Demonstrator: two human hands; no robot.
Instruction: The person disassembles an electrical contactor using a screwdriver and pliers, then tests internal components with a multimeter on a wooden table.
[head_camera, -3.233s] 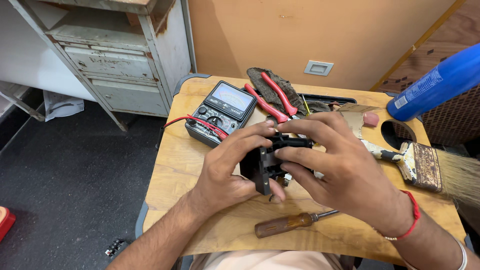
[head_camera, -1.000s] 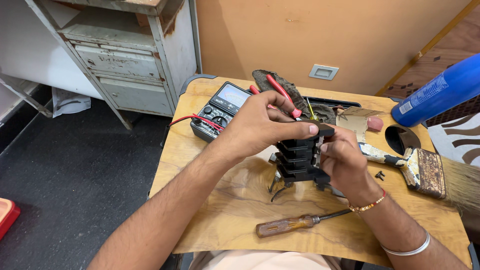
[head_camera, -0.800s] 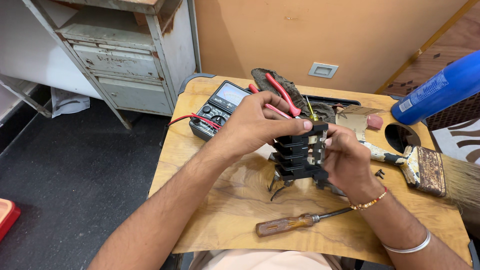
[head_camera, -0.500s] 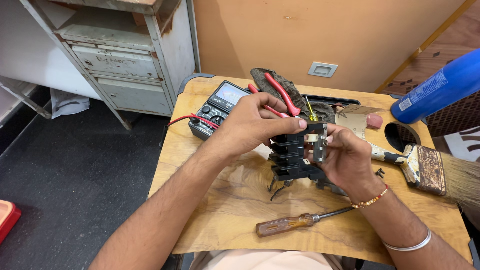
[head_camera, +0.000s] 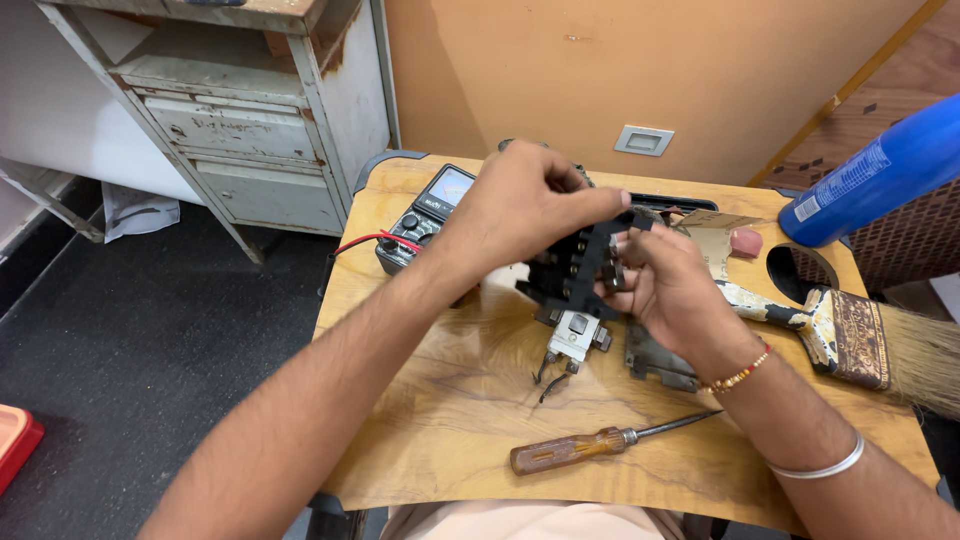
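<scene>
Fingertips of both hands meet on the same thing: the left hand (head_camera: 525, 200) comes over the top and pinches the upper end of a black switch block (head_camera: 575, 275) between thumb and forefinger, while the right hand (head_camera: 675, 290) closes on its right flank, thumb and fingers pressed to the side (exactly which part they pinch is hidden behind the knuckles). The block is held just above the wooden tabletop (head_camera: 450, 400), between the two hands, its long axis tilted, upper end leaning to the right toward the right hand's fingertips and lower end pointing down and toward the person. A pale grey metal fitting (head_camera: 575, 335) with thin bent wires hangs from that lower end, close over the wood but seemingly not resting on it. Both hands are equally near, each already in contact. Just below the right wrist lies a flat dark metal plate (head_camera: 658, 362); nearer the person, well clear of the fingers, a wooden-handled screwdriver (head_camera: 590, 447) lies with its tip pointing right. Behind the left hand sits a multimeter (head_camera: 425, 215) with a red lead. Off to the right, a worn paintbrush (head_camera: 850, 335) and a round hole in the table (head_camera: 797, 272) stand near the far edge, under a blue cylinder (head_camera: 880, 170). The most open wood lies left of and below the block.
</scene>
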